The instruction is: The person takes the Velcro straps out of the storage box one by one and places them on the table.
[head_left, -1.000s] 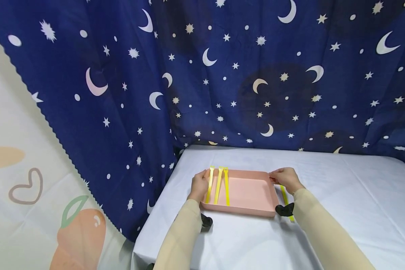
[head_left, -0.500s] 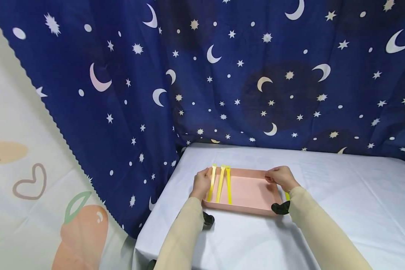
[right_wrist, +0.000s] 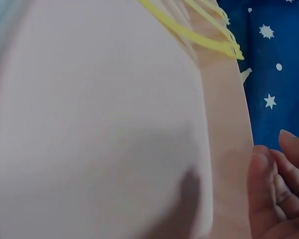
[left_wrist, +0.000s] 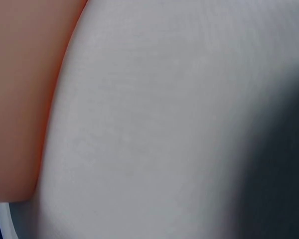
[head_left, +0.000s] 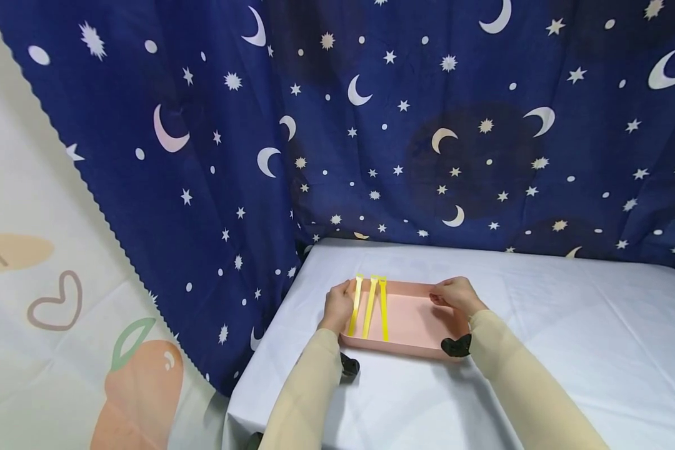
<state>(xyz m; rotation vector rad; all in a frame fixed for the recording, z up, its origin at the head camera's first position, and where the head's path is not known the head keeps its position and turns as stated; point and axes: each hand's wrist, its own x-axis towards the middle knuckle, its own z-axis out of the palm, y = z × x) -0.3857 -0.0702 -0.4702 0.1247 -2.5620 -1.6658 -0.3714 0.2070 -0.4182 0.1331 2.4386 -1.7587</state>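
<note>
Two hands at one pink tray (head_left: 398, 349). Left hand (head_left: 336, 307) grips its left side; fingertips out of sight. Right hand (head_left: 457, 294) is at the far rim near the right corner, fingers loosely bent, gap between the tips, nothing seen in them; can't tell whether it touches the rim. So the firm hold looks one-sided: if the left lifts or twists alone, expect the tray to tip or swing. Three yellow straps (head_left: 384, 312) lie across the tray's left part, heads at the far rim, other ends inside. They look loose, so a jolt or tilt could slide them off or heap them up. Right two have heads side by side; pulling one could drag the other. Leftmost sits just beside the left hand, easy to knock if that grip changes. Black piece (head_left: 457, 345) at the right wrist overlaps the tray's near right corner in the head view: likeliest snag if the arm drops. Tray appears to sit on the white-covered table (head_left: 568, 312); pushing it could ruck the cover. Blue curtain (head_left: 371, 150) behind is well apart, low risk.
</note>
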